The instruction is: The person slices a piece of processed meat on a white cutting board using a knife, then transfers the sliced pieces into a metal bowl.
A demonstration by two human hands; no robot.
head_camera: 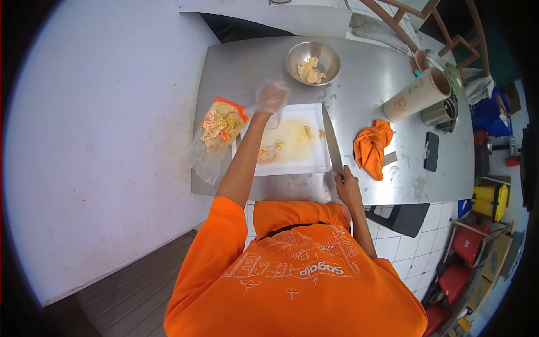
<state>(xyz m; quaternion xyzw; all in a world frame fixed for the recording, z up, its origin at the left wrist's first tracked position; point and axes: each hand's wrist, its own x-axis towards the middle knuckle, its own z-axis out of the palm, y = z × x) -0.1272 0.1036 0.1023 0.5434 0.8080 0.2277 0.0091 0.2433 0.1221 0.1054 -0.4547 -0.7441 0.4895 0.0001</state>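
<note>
My left hand [271,97], in a clear plastic glove, hovers by the far left edge of a white cutting board [290,166]. Motion blur hides its fingers, and whether they hold anything is unclear. My right hand [348,185] grips a large knife [332,137], whose blade points away along the board's right edge. On the board lie a pale, yellowish piece of what looks like chicken meat or skin [270,153] and small scraps [308,132]. Similar pieces [310,71] sit in a steel bowl [332,63] beyond it. To the left, an orange-and-clear plastic bag [209,162] holds more pale pieces [221,122].
A crumpled orange cloth [374,148] lies right of the knife on the stainless steel table [252,59]. Farther right are a phone [431,151], a tall leaning container [414,96] and a metal canister [438,113]. A white wall [126,126] borders the left.
</note>
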